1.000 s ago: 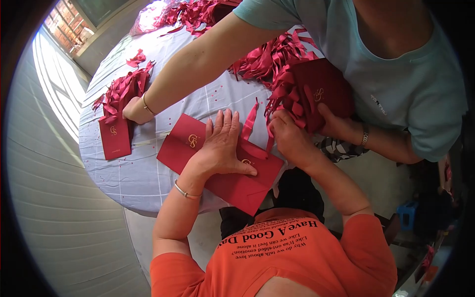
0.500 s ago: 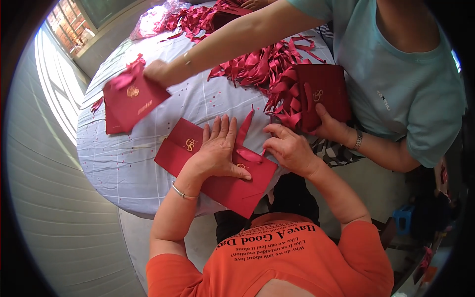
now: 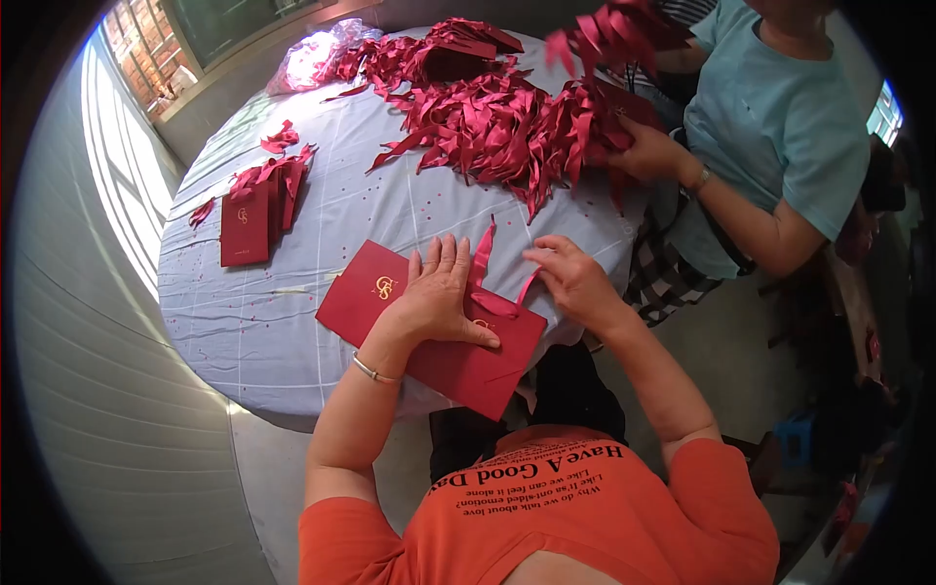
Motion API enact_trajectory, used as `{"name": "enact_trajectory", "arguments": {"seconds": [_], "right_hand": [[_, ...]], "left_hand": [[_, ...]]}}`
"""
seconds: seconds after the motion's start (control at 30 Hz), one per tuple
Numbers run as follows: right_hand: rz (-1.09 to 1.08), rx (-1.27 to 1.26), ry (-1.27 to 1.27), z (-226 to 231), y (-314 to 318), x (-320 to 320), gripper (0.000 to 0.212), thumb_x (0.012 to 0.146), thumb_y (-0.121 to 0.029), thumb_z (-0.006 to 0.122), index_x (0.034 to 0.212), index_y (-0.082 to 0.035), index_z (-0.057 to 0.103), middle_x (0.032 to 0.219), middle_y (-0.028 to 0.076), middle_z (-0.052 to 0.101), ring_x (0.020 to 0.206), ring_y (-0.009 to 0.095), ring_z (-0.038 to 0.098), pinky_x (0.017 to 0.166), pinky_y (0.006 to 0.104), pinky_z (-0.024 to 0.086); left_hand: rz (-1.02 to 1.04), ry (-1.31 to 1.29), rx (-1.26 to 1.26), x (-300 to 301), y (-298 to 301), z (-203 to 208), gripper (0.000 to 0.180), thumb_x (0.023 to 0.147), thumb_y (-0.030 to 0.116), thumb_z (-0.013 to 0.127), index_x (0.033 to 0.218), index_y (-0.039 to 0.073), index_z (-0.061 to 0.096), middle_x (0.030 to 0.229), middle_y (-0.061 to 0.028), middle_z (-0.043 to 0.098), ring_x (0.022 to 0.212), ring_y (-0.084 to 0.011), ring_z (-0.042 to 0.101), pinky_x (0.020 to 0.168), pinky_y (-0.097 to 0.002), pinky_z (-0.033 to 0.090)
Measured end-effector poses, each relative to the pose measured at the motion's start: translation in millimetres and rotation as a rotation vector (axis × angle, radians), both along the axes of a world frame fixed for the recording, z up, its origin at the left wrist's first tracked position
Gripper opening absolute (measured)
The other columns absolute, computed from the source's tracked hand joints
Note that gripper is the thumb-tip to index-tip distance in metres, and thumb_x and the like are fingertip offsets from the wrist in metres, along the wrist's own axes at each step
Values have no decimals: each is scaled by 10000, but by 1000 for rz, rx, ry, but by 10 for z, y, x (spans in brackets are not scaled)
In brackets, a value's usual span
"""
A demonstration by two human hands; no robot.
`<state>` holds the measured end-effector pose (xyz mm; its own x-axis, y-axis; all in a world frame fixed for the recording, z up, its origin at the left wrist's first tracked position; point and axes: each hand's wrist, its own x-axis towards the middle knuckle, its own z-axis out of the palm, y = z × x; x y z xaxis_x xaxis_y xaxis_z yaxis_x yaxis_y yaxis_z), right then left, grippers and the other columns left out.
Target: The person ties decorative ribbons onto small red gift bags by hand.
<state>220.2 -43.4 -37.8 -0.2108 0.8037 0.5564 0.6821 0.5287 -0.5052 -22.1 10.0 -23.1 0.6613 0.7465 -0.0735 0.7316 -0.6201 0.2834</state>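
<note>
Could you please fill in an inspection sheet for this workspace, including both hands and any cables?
Surface: creased, pale checked tablecloth on a rounded table, scattered with small red specks.
Job's things: flat red gift packaging, with a ribbon attached; one piece or two overlapping, unclear.
Clutter: heap of red ribbons; ribboned red bags at left; clear plastic bag at the far edge.
Hands: left hand presses the packaging, fingers spread; right hand pinches the ribbon.
Cables: nothing seen.
Surroundings: co-worker in light blue at the right; barred window, upper left.
</note>
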Motion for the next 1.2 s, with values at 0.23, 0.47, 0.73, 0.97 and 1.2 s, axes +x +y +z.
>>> {"name": "enact_trajectory", "arguments": {"seconds": [0.23,0.47,0.73,0.97,1.2], "right_hand": [[-188,-327,146,-97,-742,-61,108,860,-122,696,832,-21,669,786,71,668,626,148,605,574,271,482],[136,-1167,803,-21,-1250,-731,201,939,-194,628,1039,-20,641,891,67,693,732,91,633,620,221,473],[-189,-401,584,698,-658,-429,173,923,-94,600,1048,17,646,934,33,677,806,74,588,724,255,499],[-346,574,-576,1239,202,-737,306,800,-38,645,1105,-32,622,1010,145,648,879,303,640,710,353,534],[26,149,-867,183,86,-1333,310,777,-138,572,1016,48,639,892,123,599,772,254,591,609,344,514]], "left_hand": [[32,-16,-4,-24,-46,55,1509,444,763,795,1509,-52,102,1520,-372,152,1456,-473,73,1166,-572,64],[62,44,42,12,-80,64,1431,511,779,753,1501,-61,150,1520,-366,167,1463,-445,86,1172,-552,72],[222,-187,30,-230,303,73,815,893,571,535,1410,-41,379,1471,-292,351,1411,-420,276,1140,-563,191],[484,125,388,-621,449,102,487,876,214,573,1317,14,523,1396,-247,479,1292,-360,472,1096,-520,306],[740,-369,370,-610,398,361,266,876,256,600,810,14,688,814,-207,694,766,-379,694,698,-473,558]]}}
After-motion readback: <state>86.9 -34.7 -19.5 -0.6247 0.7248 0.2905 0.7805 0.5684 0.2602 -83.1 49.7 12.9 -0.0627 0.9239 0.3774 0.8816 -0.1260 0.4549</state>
